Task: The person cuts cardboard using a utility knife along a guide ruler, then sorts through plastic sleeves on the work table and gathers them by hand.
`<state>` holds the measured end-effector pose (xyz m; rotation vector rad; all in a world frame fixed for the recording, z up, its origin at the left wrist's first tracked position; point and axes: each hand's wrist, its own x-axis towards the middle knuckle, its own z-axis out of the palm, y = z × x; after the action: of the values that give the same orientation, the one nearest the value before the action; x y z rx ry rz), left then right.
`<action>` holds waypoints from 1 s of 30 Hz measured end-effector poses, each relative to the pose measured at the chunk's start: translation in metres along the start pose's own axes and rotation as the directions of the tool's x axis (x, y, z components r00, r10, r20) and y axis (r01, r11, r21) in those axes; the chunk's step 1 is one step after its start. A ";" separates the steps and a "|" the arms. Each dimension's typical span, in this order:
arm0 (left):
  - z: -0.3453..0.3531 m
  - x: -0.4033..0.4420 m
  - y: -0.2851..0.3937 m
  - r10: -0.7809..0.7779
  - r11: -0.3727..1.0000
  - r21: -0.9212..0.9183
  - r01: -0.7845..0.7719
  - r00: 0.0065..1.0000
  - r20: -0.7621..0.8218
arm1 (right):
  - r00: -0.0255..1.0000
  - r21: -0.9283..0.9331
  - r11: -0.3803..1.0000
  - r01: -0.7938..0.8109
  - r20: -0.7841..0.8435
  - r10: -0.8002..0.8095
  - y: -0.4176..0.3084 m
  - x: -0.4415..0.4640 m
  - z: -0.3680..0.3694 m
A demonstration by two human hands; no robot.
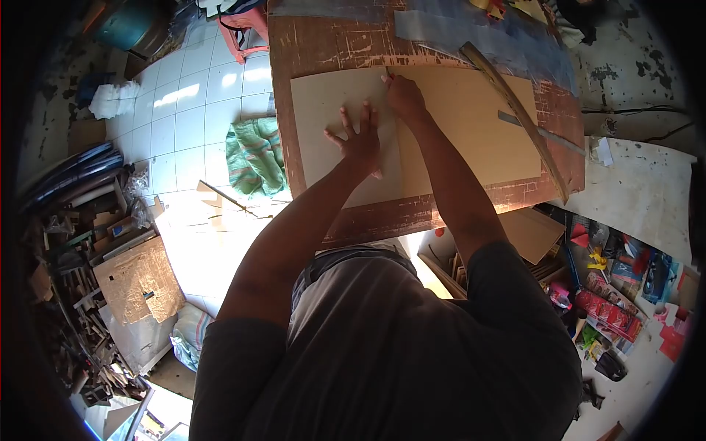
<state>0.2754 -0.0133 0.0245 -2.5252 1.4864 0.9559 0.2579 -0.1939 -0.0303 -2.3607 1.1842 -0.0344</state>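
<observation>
My left hand [358, 143] lies flat with spread fingers on a greyish-brown cardboard sheet [318, 99]. To its right, my right hand [406, 97] is closed near the far edge of the sheets, at the line where the greyish part meets a yellower cardboard sheet [471, 125]. A small dark tip shows at its fingers, but I cannot make out what it holds. Across the right end of the yellower sheet lies a long, slightly curved wooden strip [518, 110]. Beneath that strip passes a flat grey strip [562, 140], resembling a metal ruler.
The cardboard rests on a worn brown table [309, 44] with greyish plastic sheeting [471, 37] at its far side. A pink stool [254, 33] and a green sack [254, 158] stand left. Scrap wood [88, 331] fills the lower left; assorted packets [607, 309] lie at right.
</observation>
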 end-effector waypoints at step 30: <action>-0.002 0.000 0.003 -0.021 0.999 0.028 0.021 0.999 0.024 | 0.981 0.075 0.990 -0.119 0.163 0.106 -0.010 -0.026 -0.013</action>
<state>0.2743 -0.0161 0.0269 -2.4960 1.4535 0.9532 0.2466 -0.1748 -0.0090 -2.1755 1.2118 0.1371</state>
